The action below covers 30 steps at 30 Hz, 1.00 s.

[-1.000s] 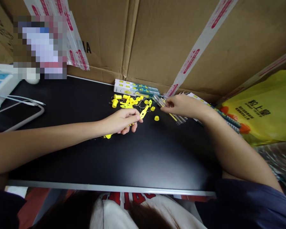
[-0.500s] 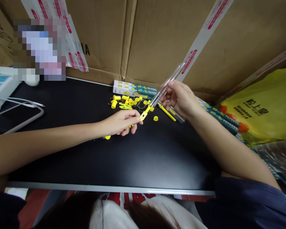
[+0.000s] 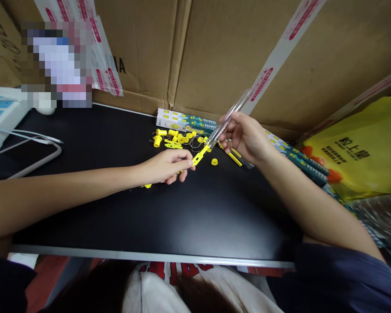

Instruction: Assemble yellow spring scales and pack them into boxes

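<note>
My left hand (image 3: 177, 166) pinches a slotted yellow plastic piece (image 3: 199, 157) between thumb and fingers. A clear plastic tube (image 3: 222, 126), tilted up to the right, is gripped by my right hand (image 3: 247, 138). The tube's lower end meets the narrow upper end of the yellow piece; whether that end is inside the tube I cannot tell. Behind my hands lies a pile of yellow plastic parts (image 3: 173, 144) with springs and wire hooks. One yellow cap (image 3: 214, 162) rests apart on the black table. A yellow rod (image 3: 233, 157) lies under my right hand.
Printed slim boxes (image 3: 185, 123) line the back edge, and more boxes (image 3: 301, 163) run down the right. Large cardboard boxes (image 3: 221, 52) rise behind the table (image 3: 182, 217). A yellow bag (image 3: 355, 148) stands at right, a white power strip (image 3: 3, 113) with cables at left.
The camera view has shifted slightly. Both hands hold the same things in nearly the same place, and the tube still meets the yellow piece.
</note>
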Available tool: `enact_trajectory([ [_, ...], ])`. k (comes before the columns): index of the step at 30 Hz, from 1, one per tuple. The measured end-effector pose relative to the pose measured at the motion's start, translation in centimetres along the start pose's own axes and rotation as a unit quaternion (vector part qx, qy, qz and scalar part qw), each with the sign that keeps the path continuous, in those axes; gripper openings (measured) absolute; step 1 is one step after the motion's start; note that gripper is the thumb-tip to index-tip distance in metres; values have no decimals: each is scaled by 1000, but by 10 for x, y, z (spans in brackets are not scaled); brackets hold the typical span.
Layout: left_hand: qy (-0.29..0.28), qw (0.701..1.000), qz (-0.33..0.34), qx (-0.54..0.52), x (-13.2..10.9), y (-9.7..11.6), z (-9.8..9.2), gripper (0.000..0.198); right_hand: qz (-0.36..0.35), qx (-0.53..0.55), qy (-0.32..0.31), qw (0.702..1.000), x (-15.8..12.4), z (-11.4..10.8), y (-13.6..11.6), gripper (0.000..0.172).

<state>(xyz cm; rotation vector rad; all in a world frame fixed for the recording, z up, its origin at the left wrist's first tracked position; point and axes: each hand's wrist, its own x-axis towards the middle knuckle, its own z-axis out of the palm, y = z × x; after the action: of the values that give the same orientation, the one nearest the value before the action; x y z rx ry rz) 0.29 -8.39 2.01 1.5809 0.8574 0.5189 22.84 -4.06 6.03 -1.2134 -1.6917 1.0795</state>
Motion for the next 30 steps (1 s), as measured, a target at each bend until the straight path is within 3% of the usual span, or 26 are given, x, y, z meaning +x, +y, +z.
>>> enact_trajectory([
  [10,13,999,29,8,2,-5,-2,13,0,58,-33,998,-7,7,0,35],
  [18,83,994,43,-60,3,-4,-3,4,7,94,-63,994,-17,23,-4,40],
  [25,90,990,59,-92,9,-11,-4,15,5,105,-60,993,-18,22,-3,40],
  [30,138,983,62,-108,9,-10,-5,30,4,109,-76,991,-18,23,-4,41],
])
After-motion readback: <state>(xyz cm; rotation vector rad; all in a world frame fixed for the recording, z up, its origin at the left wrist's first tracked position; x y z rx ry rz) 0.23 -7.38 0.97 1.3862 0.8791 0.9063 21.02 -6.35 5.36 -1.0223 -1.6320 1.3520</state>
